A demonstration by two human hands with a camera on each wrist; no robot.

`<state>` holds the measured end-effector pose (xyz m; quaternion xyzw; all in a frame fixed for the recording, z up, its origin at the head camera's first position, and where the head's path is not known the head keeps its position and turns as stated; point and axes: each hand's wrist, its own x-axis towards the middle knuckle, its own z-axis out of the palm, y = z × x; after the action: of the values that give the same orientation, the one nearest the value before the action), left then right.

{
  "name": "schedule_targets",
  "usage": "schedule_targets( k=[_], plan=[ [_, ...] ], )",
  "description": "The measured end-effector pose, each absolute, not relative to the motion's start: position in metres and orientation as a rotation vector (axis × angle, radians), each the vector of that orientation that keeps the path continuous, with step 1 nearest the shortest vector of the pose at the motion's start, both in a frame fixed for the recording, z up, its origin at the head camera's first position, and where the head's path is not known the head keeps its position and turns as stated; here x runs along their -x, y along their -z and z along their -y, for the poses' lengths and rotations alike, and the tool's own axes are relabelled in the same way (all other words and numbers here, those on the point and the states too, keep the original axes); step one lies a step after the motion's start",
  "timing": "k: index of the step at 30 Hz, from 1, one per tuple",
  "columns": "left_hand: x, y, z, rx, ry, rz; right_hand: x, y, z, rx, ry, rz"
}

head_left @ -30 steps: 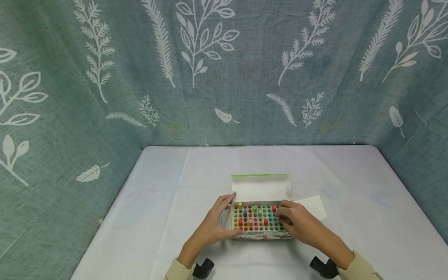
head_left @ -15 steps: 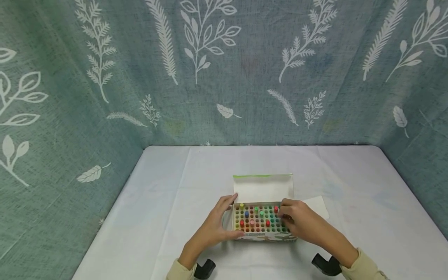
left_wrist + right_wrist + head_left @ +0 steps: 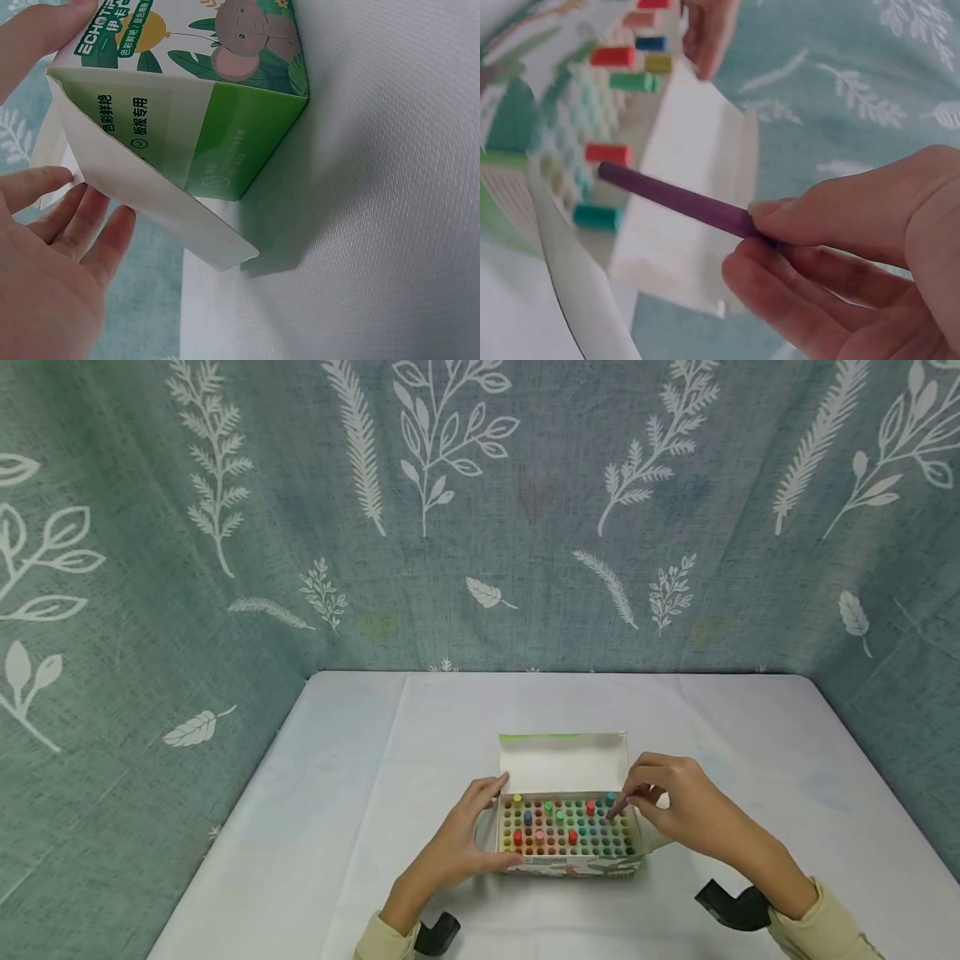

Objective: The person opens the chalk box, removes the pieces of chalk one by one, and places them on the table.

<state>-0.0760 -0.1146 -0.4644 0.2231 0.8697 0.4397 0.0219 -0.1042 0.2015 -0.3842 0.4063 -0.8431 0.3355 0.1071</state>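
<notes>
A chalk box (image 3: 562, 867) printed with leaves and an elephant stands on the table, its lid (image 3: 562, 766) raised at the back. My left hand (image 3: 459, 839) grips its left end, thumb at the front edge and fingers near the back corner by the side flap (image 3: 150, 187). Beyond the box's right end, my right hand (image 3: 686, 806) pinches a purple chalk (image 3: 682, 202) between thumb and fingers; it slants over the holes at the back right. Among rows of holes stand several coloured chalks, including a teal chalk (image 3: 598, 217) in the back right corner and a red chalk (image 3: 609, 154) near it.
White cloth covers the table (image 3: 390, 743). A green-grey curtain (image 3: 525, 593) with white leaf prints hangs behind and at the sides. Near the box's right end, a pale flap (image 3: 654, 837) sticks out under my right hand. A black wrist mount (image 3: 437, 935) sits at my left sleeve.
My right hand has moved up and to the right from over the box's right end, and the purple chalk now shows in its fingers. The teal chalk has come into sight. My left hand stays.
</notes>
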Motion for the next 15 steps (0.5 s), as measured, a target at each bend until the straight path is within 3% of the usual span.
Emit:
schedule_targets(
  k=[15],
  plan=[
    [0.079, 0.464, 0.111, -0.701, -1.372, -2.693, 0.125, 0.371, -0.243, -0.935, -1.080, 2.420]
  ],
)
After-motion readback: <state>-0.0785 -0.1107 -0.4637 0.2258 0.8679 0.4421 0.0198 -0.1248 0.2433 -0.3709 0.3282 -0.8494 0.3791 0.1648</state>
